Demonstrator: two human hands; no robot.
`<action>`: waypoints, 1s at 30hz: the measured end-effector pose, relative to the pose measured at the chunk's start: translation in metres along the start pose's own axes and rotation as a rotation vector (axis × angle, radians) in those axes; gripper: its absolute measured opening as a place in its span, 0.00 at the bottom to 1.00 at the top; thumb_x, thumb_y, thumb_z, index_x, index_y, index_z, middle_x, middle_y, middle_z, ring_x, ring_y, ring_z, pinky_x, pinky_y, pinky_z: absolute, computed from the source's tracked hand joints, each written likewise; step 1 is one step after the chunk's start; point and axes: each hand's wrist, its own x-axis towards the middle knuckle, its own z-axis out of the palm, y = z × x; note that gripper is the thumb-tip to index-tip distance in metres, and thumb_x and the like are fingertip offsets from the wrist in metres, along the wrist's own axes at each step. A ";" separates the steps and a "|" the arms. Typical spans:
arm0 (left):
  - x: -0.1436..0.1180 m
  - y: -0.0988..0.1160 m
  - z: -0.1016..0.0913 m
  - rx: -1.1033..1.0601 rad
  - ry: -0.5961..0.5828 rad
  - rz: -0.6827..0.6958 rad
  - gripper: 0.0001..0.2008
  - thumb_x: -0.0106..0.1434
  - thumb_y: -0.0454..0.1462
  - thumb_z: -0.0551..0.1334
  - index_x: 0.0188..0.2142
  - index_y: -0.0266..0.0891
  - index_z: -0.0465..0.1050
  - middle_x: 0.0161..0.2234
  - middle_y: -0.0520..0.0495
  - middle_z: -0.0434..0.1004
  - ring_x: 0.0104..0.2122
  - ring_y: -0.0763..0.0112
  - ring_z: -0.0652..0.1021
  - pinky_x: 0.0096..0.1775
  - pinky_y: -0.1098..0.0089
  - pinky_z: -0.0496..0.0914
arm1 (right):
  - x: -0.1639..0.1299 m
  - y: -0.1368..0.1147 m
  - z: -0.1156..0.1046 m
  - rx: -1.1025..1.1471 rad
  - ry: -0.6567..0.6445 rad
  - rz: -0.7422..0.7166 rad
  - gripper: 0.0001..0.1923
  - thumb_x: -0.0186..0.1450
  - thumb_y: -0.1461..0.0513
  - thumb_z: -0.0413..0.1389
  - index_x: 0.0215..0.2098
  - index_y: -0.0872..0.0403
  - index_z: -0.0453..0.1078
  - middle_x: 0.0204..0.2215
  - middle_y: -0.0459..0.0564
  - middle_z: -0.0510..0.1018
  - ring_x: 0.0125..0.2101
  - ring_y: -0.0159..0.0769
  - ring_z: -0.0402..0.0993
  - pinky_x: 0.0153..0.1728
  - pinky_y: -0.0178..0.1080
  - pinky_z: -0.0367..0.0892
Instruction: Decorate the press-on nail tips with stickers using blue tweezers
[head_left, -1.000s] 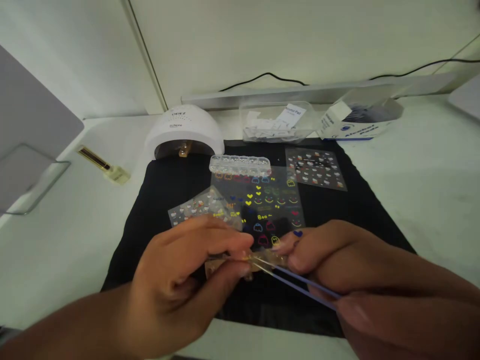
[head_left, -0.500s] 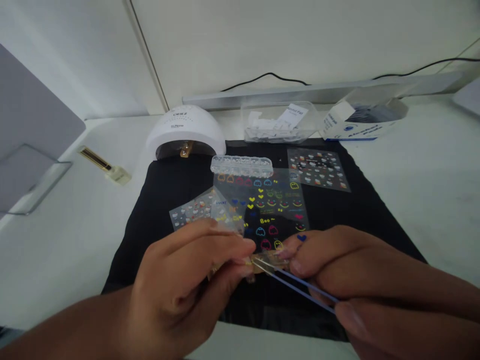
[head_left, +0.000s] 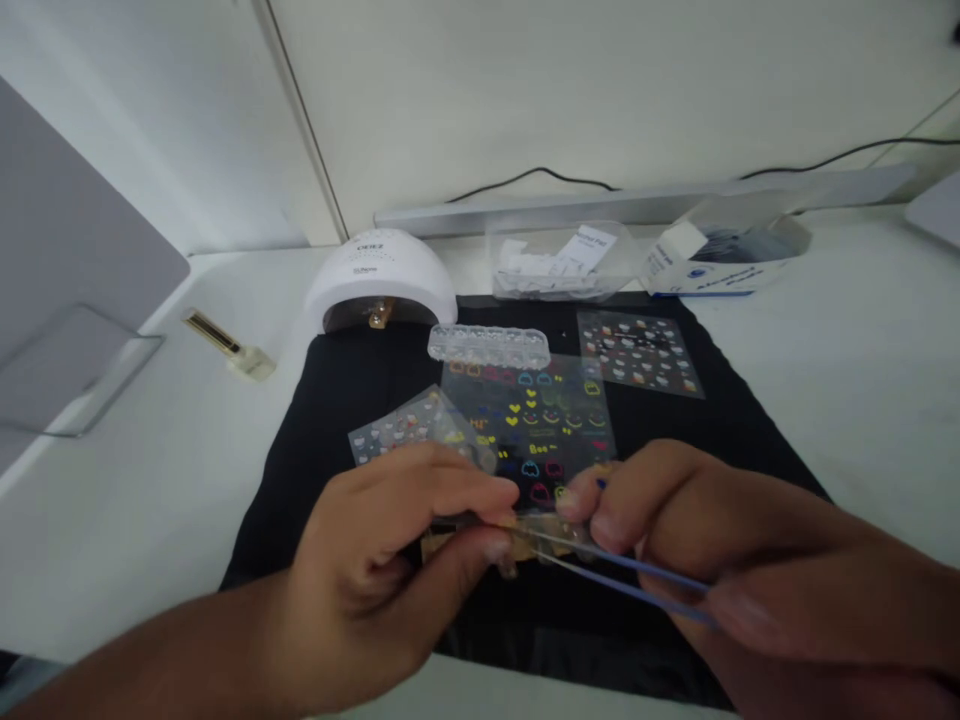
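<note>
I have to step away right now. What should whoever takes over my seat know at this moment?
Left hand: pinches a small tan piece over the black mat.
Right hand: grips blue tweezers, tips at that piece.
Nearby: ghost sticker sheet behind the hands, two more sheets on the mat, clear gem tray, white nail lamp.
Done: cannot tell whether a sticker is on.
Left: the placing itself.

Left hand [head_left: 390, 560] pinching a small clear strip [head_left: 525, 535], right hand [head_left: 675, 530] gripping blue tweezers [head_left: 637, 582] at it, above sticker sheets [head_left: 540, 425] on black mat [head_left: 337, 400].
</note>
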 end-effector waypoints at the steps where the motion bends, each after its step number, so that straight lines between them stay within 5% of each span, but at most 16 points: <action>1: 0.000 -0.002 0.002 -0.007 0.004 0.004 0.15 0.63 0.24 0.66 0.46 0.39 0.78 0.33 0.47 0.83 0.33 0.72 0.82 0.36 0.75 0.77 | 0.002 0.002 0.001 0.020 -0.017 -0.007 0.09 0.70 0.56 0.59 0.41 0.48 0.82 0.27 0.49 0.81 0.34 0.45 0.80 0.43 0.53 0.79; 5: -0.001 -0.015 0.010 -0.055 0.031 0.051 0.14 0.64 0.28 0.67 0.48 0.42 0.78 0.34 0.47 0.82 0.33 0.71 0.82 0.39 0.72 0.76 | 0.015 0.015 0.001 0.161 0.041 -0.048 0.09 0.72 0.59 0.56 0.42 0.50 0.79 0.32 0.50 0.81 0.38 0.43 0.80 0.43 0.47 0.80; 8: 0.002 -0.032 0.004 -0.038 0.080 0.053 0.26 0.65 0.42 0.68 0.61 0.46 0.67 0.39 0.46 0.82 0.35 0.68 0.83 0.37 0.69 0.78 | 0.026 0.024 -0.004 0.256 0.213 -0.021 0.07 0.69 0.60 0.58 0.35 0.51 0.79 0.30 0.48 0.80 0.39 0.41 0.81 0.46 0.43 0.81; 12: 0.014 -0.064 -0.025 0.128 0.279 -0.169 0.18 0.73 0.45 0.59 0.58 0.38 0.67 0.44 0.43 0.77 0.39 0.68 0.81 0.43 0.63 0.78 | 0.036 0.026 -0.019 0.341 0.438 0.014 0.08 0.68 0.58 0.59 0.33 0.50 0.78 0.31 0.47 0.78 0.40 0.40 0.80 0.47 0.42 0.81; 16: 0.030 -0.090 -0.049 0.373 0.288 -0.457 0.15 0.72 0.43 0.63 0.52 0.35 0.73 0.47 0.43 0.78 0.42 0.64 0.80 0.44 0.58 0.78 | 0.048 0.020 -0.032 0.334 0.396 -0.039 0.05 0.62 0.58 0.65 0.30 0.49 0.80 0.27 0.45 0.79 0.37 0.37 0.80 0.45 0.40 0.80; 20: 0.042 -0.092 -0.055 0.613 0.168 -0.652 0.15 0.71 0.42 0.64 0.53 0.36 0.73 0.51 0.42 0.77 0.47 0.61 0.79 0.48 0.55 0.77 | 0.056 0.022 -0.033 0.317 0.347 -0.083 0.08 0.60 0.54 0.67 0.27 0.48 0.81 0.23 0.47 0.78 0.33 0.40 0.79 0.41 0.45 0.80; 30: 0.068 -0.089 -0.067 0.965 0.009 -0.829 0.17 0.71 0.42 0.63 0.55 0.37 0.72 0.54 0.41 0.75 0.50 0.59 0.79 0.50 0.53 0.76 | 0.052 0.027 -0.026 0.363 0.292 -0.088 0.07 0.63 0.58 0.63 0.27 0.48 0.80 0.24 0.46 0.78 0.31 0.39 0.77 0.39 0.47 0.78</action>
